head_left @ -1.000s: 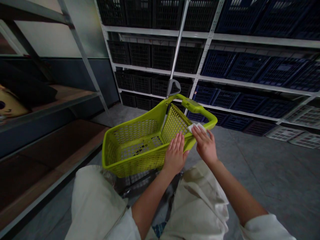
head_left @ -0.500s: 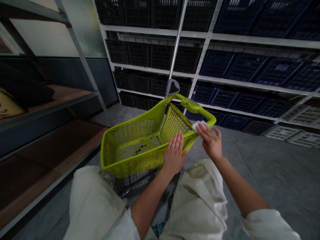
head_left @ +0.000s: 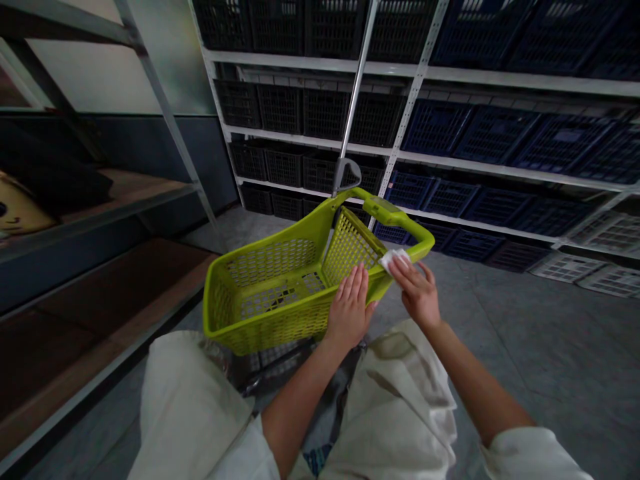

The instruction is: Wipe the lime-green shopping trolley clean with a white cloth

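A lime-green plastic shopping cart (head_left: 280, 313) stands in front of my knees, its basket pointing left and its handle at the right. My left hand (head_left: 350, 307) lies flat on the near top rim, fingers stretched out and close together. With my right hand (head_left: 417, 290) I press a folded white cloth or tissue (head_left: 394, 260) onto the rim where it meets the handle bar. The fingertips cover part of the cloth. A slatted flap (head_left: 350, 240) rises inside the basket near the handle. A metal pole with a grey grip (head_left: 346, 175) stands behind the handle.
White metal shelving (head_left: 405, 127) fills the back, holding rows of black crates (head_left: 280, 110) and blue crates (head_left: 500, 137). White crates (head_left: 565, 267) sit low at the right. A wooden shelf rack (head_left: 125, 190) runs along the left. Grey floor (head_left: 510, 333) extends on the right.
My right hand has slid the white cloth slightly left and down along the cart's rim, away from the handle's bend. My left hand stays in place on the rim.
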The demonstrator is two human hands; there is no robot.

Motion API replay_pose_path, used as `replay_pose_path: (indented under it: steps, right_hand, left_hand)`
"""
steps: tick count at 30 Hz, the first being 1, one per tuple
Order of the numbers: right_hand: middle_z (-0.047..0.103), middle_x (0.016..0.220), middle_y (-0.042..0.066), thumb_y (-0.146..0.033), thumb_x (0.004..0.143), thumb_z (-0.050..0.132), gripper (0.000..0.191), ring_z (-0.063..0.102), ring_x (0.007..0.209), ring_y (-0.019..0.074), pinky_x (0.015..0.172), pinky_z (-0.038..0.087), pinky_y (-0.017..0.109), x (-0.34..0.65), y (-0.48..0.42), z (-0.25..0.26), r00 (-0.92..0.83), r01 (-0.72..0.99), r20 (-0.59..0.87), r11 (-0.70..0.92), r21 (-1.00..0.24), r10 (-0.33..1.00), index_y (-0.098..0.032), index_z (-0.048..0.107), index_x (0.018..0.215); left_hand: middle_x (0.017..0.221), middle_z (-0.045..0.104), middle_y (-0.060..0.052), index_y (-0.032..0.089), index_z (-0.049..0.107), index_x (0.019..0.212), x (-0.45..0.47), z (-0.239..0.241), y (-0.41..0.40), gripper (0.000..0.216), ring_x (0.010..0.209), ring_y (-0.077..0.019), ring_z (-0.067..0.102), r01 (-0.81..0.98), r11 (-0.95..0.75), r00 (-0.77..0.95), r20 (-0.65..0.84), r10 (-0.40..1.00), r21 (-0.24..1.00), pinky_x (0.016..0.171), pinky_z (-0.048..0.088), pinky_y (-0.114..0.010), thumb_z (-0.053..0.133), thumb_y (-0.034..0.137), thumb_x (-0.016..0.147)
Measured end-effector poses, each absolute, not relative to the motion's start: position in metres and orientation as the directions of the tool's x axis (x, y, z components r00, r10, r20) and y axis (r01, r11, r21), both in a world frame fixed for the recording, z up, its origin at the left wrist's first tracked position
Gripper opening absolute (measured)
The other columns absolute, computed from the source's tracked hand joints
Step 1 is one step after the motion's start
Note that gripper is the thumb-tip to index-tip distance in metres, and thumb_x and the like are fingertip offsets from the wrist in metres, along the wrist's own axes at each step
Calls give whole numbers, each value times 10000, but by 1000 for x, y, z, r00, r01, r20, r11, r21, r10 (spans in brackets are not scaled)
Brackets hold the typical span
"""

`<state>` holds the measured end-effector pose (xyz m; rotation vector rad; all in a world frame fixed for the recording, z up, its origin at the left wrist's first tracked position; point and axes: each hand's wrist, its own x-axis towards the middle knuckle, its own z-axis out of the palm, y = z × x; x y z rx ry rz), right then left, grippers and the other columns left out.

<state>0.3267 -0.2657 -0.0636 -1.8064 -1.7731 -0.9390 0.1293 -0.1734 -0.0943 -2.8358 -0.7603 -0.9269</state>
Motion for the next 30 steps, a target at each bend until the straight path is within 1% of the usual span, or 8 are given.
replay_pose_path:
  steps: [2, 4, 9, 15, 17, 21, 26, 30]
  right_hand:
    - [550, 1481, 56, 19, 840, 400, 727, 460, 1417, 178, 1192, 276, 410, 323, -268, -63, -140, 976, 663, -12, 219, 736, -282, 413, 1501]
    - [561, 1471, 47, 25, 833, 405, 727, 479, 1403, 177, 1194, 274, 412, 337, -271, -58, -126, 972, 679, -48, 232, 723, -292, 434, 1487]
    - [574, 1455, 70, 19, 768, 422, 756, 538, 1354, 211, 1164, 336, 424, 369, -271, -51, 69, 961, 846, -262, 86, 529, -282, 482, 1460]
    - [538, 1490, 61, 29, 831, 388, 734, 446, 1425, 183, 1185, 310, 406, 343, -273, -60, -128, 971, 679, -48, 235, 723, -275, 422, 1498]
    - [545, 1484, 61, 32, 835, 388, 721, 460, 1416, 183, 1187, 305, 412, 349, -275, -60, -101, 970, 708, -90, 227, 699, -280, 443, 1483]
    - [553, 1474, 93, 30, 805, 403, 720, 499, 1387, 199, 1172, 331, 421, 362, -275, -57, 30, 970, 827, -218, 113, 561, -259, 477, 1460]
    - [544, 1485, 71, 32, 832, 383, 717, 454, 1420, 191, 1178, 324, 411, 353, -274, -54, -59, 974, 710, -116, 196, 702, -274, 458, 1475]
    - [549, 1479, 75, 21, 813, 403, 732, 491, 1394, 203, 1178, 324, 421, 356, -273, -50, 53, 960, 787, -249, 130, 615, -279, 457, 1478]
  left_hand:
    - [1671, 141, -109, 52, 150, 1578, 128, -94, -173, 684, 1551, -214, 110, 470, -878, 697, 573, 432, 89, 1245, 252, -388, 262, 457, 1038]
    - [1670, 147, -109, 53, 151, 1577, 128, -94, -173, 684, 1551, -216, 107, 466, -880, 699, 573, 428, 89, 1245, 251, -393, 262, 458, 1038]
    - [1670, 150, -115, 50, 158, 1576, 130, -96, -174, 695, 1550, -225, 111, 471, -877, 695, 573, 435, 95, 1247, 251, -401, 271, 470, 1034]
    - [1668, 163, -110, 65, 124, 1585, 130, -96, -173, 703, 1552, -215, 105, 474, -876, 691, 580, 431, 87, 1244, 268, -401, 291, 463, 1030]
    - [1668, 164, -111, 64, 122, 1585, 129, -96, -173, 706, 1551, -215, 107, 470, -878, 694, 579, 428, 86, 1243, 274, -404, 292, 464, 1029]
    - [1667, 165, -116, 52, 134, 1580, 131, -97, -174, 700, 1551, -220, 110, 470, -878, 689, 583, 430, 93, 1244, 267, -408, 283, 461, 1033]
    - [1664, 174, -123, 60, 116, 1583, 131, -98, -173, 703, 1550, -225, 116, 468, -879, 684, 592, 426, 92, 1238, 273, -415, 285, 462, 1032]
    - [1664, 171, -125, 64, 85, 1587, 131, -97, -174, 711, 1549, -225, 122, 470, -879, 691, 585, 425, 84, 1236, 277, -417, 294, 456, 1031]
